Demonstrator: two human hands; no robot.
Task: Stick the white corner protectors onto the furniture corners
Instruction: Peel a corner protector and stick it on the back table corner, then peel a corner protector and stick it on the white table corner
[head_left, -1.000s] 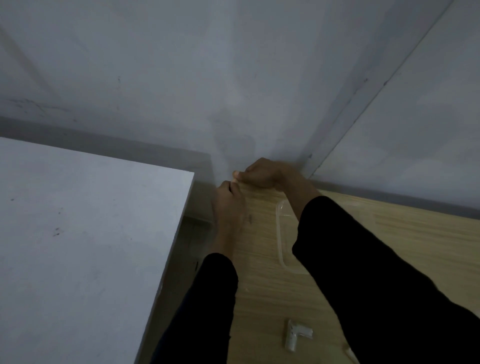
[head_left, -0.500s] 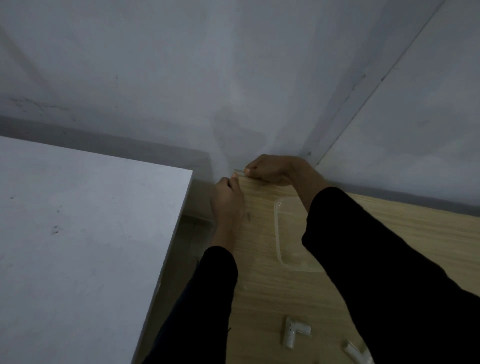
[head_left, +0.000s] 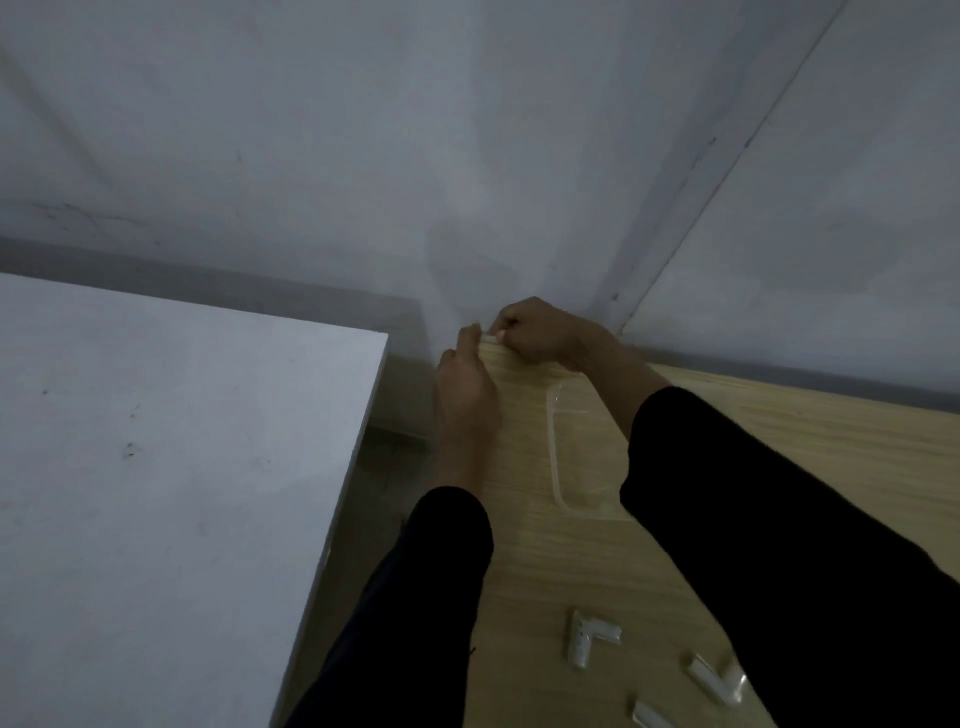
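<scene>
Only my view has dipped since half a second ago, bringing a third loose protector (head_left: 649, 719) in at the near edge; I see the grey wall (head_left: 467, 156) far behind; white table (head_left: 156, 493) fills the left; wooden table (head_left: 831, 441) runs right; clear tray (head_left: 553, 447) lies on it, partly under the right sleeve (head_left: 779, 571); left hand (head_left: 467, 400) and right hand (head_left: 540, 335), fingers curled, both pinch the white corner protector (head_left: 488, 339) at the wooden table's far-left corner; L-shaped protector (head_left: 592, 642) and another protector (head_left: 714, 678) lie near.
</scene>
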